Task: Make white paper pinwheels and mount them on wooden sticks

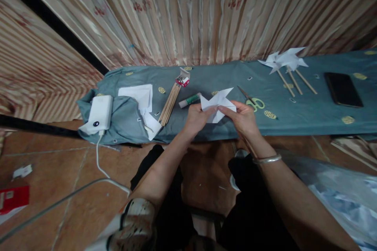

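A white paper pinwheel (222, 96) without a stick is held between my two hands, above the front of the cloth-covered bench. My left hand (196, 118) pinches its left side, thumb near the centre. From the right, my right hand (242, 117) grips it, with the thumb pressed close to the middle. Just behind my left hand lies a glue stick (190, 100). Several wooden sticks (170, 105) lie to the left, next to a small open red box (183, 78) of metal pins. Green-handled scissors (255, 102) rest right of the pinwheel.
Finished pinwheels on sticks (287, 60) lie at the back right, near a black phone (343, 89). White paper sheets (138, 96) and a white power bank (100, 111) with a cable are on the left. A striped curtain (188, 15) hangs behind the bench (309, 119).
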`<state>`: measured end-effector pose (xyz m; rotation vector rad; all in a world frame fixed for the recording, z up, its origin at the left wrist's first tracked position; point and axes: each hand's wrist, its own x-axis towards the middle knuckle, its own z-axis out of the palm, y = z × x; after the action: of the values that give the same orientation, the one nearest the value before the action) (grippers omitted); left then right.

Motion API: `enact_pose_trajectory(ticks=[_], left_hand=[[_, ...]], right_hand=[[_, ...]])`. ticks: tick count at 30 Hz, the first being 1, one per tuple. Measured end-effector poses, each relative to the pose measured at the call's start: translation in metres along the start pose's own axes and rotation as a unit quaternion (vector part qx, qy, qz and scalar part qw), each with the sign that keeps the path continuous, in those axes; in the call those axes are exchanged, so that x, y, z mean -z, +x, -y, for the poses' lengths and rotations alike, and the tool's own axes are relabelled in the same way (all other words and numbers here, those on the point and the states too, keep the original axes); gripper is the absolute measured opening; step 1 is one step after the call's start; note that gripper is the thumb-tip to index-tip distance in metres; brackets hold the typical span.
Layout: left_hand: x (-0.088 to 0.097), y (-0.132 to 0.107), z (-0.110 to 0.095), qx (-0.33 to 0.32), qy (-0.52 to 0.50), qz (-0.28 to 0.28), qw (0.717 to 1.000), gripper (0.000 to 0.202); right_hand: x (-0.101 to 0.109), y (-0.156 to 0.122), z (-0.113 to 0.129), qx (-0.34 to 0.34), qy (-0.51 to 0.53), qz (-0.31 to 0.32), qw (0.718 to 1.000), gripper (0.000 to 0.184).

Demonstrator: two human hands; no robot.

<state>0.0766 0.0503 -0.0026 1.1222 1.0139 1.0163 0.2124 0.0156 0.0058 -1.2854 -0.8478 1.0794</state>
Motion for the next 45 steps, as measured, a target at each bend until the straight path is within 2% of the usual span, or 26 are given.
enact_pose_trajectory(ticks=[5, 10, 18, 30, 35, 45], left_hand=[[0.0, 0.001, -0.005, -0.021, 0.003, -0.012, 1.0, 0.027], [-0.001, -0.001, -0.008, -0.031, -0.013, -0.022, 0.999, 0.027], [-0.007, -0.007, 0.002, -0.009, -0.068, -0.033, 0.997, 0.027], [0.001, 0.0, 0.002, 0.034, -0.061, 0.026, 0.997, 0.031], [0.003, 0.0, 0.002, 0.061, -0.053, 0.041, 0.996, 0.035], [0.003, 0.002, 0.008, 0.062, -0.043, 0.047, 0.996, 0.037]], right_hand=[[-0.003, 0.002, 0.004, -0.01, 0.045, 0.017, 0.999, 0.033], [-0.004, 0.002, 0.008, -0.012, 0.046, 0.029, 0.998, 0.034], [0.004, 0.001, 0.004, -0.019, 0.035, 0.044, 0.998, 0.032], [0.011, 0.001, 0.013, -0.109, 0.02, 0.073, 0.991, 0.038], [0.014, -0.001, 0.008, -0.11, 0.013, 0.085, 0.99, 0.037], [0.017, -0.003, 0.005, -0.101, 0.012, 0.087, 0.991, 0.034]])
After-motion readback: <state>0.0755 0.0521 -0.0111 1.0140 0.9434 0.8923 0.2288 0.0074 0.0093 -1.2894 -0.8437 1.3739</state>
